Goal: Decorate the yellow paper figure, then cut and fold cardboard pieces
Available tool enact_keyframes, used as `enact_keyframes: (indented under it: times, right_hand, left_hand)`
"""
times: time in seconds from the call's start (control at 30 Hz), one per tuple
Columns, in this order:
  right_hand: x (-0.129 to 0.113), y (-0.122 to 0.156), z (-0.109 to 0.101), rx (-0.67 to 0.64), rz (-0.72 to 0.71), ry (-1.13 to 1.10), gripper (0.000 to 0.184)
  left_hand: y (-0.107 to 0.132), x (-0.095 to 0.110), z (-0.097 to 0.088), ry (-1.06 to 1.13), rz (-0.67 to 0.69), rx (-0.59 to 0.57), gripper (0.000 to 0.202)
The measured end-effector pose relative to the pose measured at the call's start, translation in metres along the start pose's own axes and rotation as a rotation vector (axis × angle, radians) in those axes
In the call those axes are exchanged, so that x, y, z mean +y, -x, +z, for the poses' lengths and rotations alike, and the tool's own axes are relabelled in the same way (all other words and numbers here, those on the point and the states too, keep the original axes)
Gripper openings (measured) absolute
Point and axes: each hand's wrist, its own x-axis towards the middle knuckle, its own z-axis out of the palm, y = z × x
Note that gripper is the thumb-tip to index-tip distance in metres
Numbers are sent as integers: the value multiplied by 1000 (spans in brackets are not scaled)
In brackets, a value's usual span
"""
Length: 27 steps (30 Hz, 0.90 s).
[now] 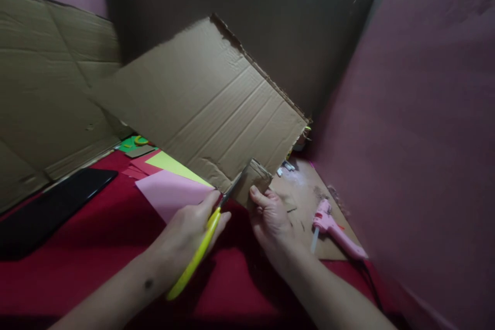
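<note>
A large sheet of brown cardboard (216, 98) is held up tilted in front of me, with a torn, ragged far edge. My left hand (189, 232) is closed around yellow-handled scissors (195, 260), seen nearly edge-on. Their metal blades lie at the sheet's near corner, beside a folded flap. On that flap my right hand (270, 211) is closed, the thumb pressing on top and the other fingers partly hidden.
Pink paper (172, 191) and yellow paper (176, 167) lie on the red cloth (116, 289). A dark flat object (58, 211) is at left, below standing cardboard (46, 82). A pink glue gun (336, 229) rests on a board (305, 191) at right, near the pink wall (425, 139).
</note>
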Motion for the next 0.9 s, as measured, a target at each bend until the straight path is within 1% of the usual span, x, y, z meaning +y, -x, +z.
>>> enact_keyframes:
  times: [0.07,0.13,0.23,0.33,0.4,0.5,0.6,0.73,0.83,0.9]
  right_hand:
    - [-1,1,2,11,-1,-5,23]
    - [-2,3,5,13,1,-7,24]
    - [-3,3,8,5,3,-7,24]
    - [-3,0,8,8,-1,-9,24]
    - [-3,-2,7,12,-1,-7,25]
    - [-2,-5,5,12,1,-3,26]
    - [-2,-7,5,14,-2,-8,27]
    - [0,-9,8,17,-3,-19,30]
    - [2,-11,10,19,-1,-17,32]
    - [4,-12,10,24,-2,-12,30]
  left_hand:
    - [-3,1,-2,100,-11,-13,26]
    - [-5,0,-2,78,5,15,27]
    - [-8,-3,0,-30,48,52,26]
    - [-9,-1,-1,-152,34,55,24]
    - [-8,4,-3,-271,2,31,25]
    - [-8,14,-10,-449,-67,-52,31]
    - [-9,19,-16,-544,-82,-79,36]
    - [-13,11,-17,-558,-46,-50,37]
    - [-16,2,-13,-595,-26,-12,37]
    - [-17,-4,-10,-610,-26,-6,38]
